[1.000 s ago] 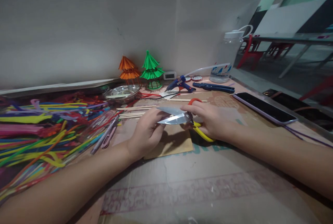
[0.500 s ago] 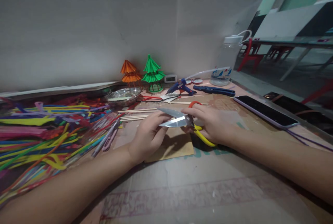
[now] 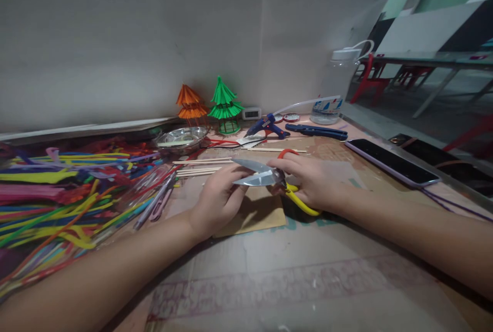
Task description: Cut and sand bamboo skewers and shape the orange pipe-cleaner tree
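My right hand (image 3: 311, 180) grips a pair of scissors (image 3: 260, 179) with one orange-red and one yellow handle. The blades are spread and point left, with their tips at the fingers of my left hand (image 3: 221, 196). That hand is closed, thumb against curled fingers; whatever it holds is hidden behind the fingers and blades. Beneath both hands lies a tan piece of card (image 3: 254, 221). Thin wooden sticks (image 3: 198, 171) lie just beyond my left hand.
Colourful pipe cleaners (image 3: 57, 208) are heaped at left. Along the back stand a metal bowl (image 3: 183, 137), orange (image 3: 190, 103) and green (image 3: 225, 108) pagoda-like models, a blue glue gun (image 3: 265, 125) and a water bottle (image 3: 335, 83). Blue pliers-like tool (image 3: 316, 131) and phone (image 3: 393, 161) lie right.
The view has shifted slightly, so everything sits a little higher in the picture. Both hands and the spread scissors keep nearly the same pose.
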The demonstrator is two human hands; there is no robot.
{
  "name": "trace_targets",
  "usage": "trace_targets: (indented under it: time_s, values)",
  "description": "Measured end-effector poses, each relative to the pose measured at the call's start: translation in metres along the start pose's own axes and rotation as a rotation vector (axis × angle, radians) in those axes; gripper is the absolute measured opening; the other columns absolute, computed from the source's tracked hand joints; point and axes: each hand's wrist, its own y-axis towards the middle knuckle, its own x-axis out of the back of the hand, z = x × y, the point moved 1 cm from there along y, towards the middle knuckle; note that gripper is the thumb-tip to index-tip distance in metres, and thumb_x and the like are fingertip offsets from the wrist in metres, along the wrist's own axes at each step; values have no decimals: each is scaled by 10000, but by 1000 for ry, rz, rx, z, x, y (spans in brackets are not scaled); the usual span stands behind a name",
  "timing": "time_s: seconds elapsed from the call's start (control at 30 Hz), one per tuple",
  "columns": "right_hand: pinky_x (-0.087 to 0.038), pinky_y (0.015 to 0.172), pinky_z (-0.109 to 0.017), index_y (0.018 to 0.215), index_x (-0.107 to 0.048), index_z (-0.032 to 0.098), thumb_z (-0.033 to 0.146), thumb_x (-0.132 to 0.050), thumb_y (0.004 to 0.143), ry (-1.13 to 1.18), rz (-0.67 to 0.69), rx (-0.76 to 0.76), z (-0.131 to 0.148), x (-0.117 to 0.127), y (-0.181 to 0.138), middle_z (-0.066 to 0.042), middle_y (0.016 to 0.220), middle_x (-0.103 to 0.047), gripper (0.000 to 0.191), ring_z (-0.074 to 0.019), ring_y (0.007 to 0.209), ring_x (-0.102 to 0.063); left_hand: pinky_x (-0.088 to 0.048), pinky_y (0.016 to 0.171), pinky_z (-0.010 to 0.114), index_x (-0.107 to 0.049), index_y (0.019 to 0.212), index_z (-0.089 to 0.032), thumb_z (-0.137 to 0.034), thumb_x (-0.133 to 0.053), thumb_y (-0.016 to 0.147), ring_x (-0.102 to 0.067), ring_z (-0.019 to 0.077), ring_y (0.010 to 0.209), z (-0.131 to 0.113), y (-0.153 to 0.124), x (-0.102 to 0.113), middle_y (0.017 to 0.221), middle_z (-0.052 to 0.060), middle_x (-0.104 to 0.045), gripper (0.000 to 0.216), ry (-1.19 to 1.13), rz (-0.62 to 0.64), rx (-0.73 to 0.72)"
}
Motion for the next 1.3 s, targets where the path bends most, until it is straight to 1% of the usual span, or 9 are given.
trace_targets:
  time_s: [0.13, 0.3, 0.4, 0.5, 0.6, 0.77, 0.9, 1.17, 1.3]
  values:
    - [-459, 651, -288, 1238, -605, 190, 419, -624, 925, -23, -11, 1, 2, 2, -1, -65, 908, -641, 388, -182, 750, -595, -569, 852, 342, -695, 959, -176, -134, -502, 943, -714, 219, 954, -2, 1, 0, 1024, 93, -766, 199, 0, 1, 15]
    - [-431, 611, -260, 1215, -641, 186, 432, -645, 919, 61, -23, -57, 0, -4, -2, -25, 816, -664, 385, -146, 650, -561, -556, 877, 347, -676, 1074, -179, -149, -485, 966, -704, 217, 978, -4, 2, -1, 1062, 83, -758, 221, -8, 0, 75]
    - [-444, 634, -261, 1240, -646, 214, 446, -682, 884, 130, -96, -168, -4, -6, -1, -18, 841, -673, 426, -153, 686, -571, -541, 844, 338, -672, 1022, -189, -220, -477, 1000, -689, 208, 938, -6, 4, 2, 1000, 75, -745, 199, -46, -1, 107]
    - [-427, 586, -251, 1188, -672, 212, 473, -699, 852, 129, -175, -316, -10, -5, 2, -1, 764, -633, 426, -147, 637, -538, -516, 784, 322, -653, 952, -200, -329, -457, 1030, -655, 189, 848, -9, 6, 8, 893, 54, -710, 248, -116, -26, 166]
    - [-414, 558, -249, 1132, -683, 193, 472, -686, 850, 117, -188, -372, -14, -3, 4, -3, 732, -625, 397, -148, 616, -529, -497, 770, 320, -638, 932, -209, -425, -443, 1034, -618, 185, 835, -12, 10, 12, 884, 51, -675, 309, -230, -53, 246]
    - [-427, 565, -261, 1117, -689, 202, 461, -688, 846, 96, -172, -390, -17, -7, 2, -19, 772, -670, 374, -160, 629, -567, -403, 569, 255, -629, 894, -204, -466, -465, 1021, -451, 133, 634, -20, 21, 17, 716, -2, -491, 334, -521, -180, 357]
    - [-442, 576, -270, 1175, -674, 207, 450, -711, 828, 98, -156, -367, -16, -11, -1, -28, 815, -687, 425, -174, 657, -591, -359, 518, 248, -617, 907, -195, -454, -452, 1025, -363, 123, 572, -26, 28, 24, 662, -26, -390, 329, -590, -162, 379]
    - [-383, 542, -250, 1177, -666, 216, 449, -685, 869, 70, -104, -325, -17, -12, 0, 15, 711, -579, 387, -143, 602, -507, -431, 575, 230, -653, 1024, -223, -387, -598, 970, -455, 109, 604, -24, 35, 34, 689, -33, -493, 181, -564, -150, 372]
    - [-371, 548, -253, 1141, -671, 206, 465, -685, 869, 83, -95, -337, -18, -14, 0, 14, 714, -578, 376, -142, 609, -502, -443, 602, 217, -634, 1200, -252, -351, -623, 964, -530, 106, 617, -28, 37, 36, 651, -40, -562, 257, -630, -139, 397]
